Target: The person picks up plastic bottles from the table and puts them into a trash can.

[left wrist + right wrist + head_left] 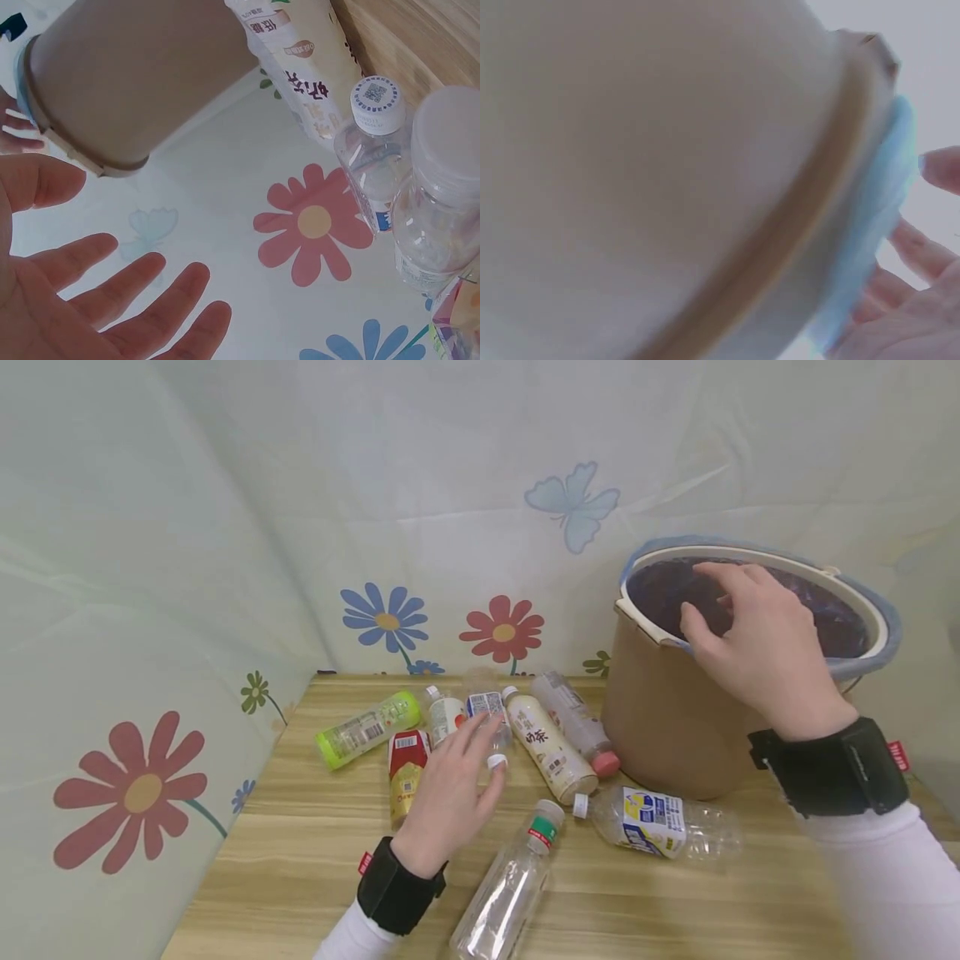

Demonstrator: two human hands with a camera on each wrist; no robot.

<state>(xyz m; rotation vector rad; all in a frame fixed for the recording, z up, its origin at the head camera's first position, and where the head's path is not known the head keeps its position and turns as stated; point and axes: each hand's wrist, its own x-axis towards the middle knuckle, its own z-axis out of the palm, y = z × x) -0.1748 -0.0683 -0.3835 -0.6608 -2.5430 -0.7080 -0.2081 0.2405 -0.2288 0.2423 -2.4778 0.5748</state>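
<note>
My left hand [450, 789] hovers over the group of bottles with its fingers spread and nothing in them. Just beyond its fingertips lies a clear plastic bottle [486, 703] with a white cap; the hand partly covers it. A red and gold carton [402, 764] lies beside the hand, and a cream milk tea bottle [551, 747] slants to its right. Over the mouth of a brown bin [667, 718], my right hand [772, 647] is loosely bent and holds nothing. In the right wrist view its fingers [922, 255] appear beyond the bin's blue liner edge.
A green bottle [367, 729], a white-labelled bottle [447, 717] and a pink-capped bottle [573, 718] lie towards the back. Nearer are a bottle with a blue and yellow label [652, 820] and a clear green-banded bottle [502, 893]. Flowered cloth [450, 527] hangs behind the wooden table [300, 877].
</note>
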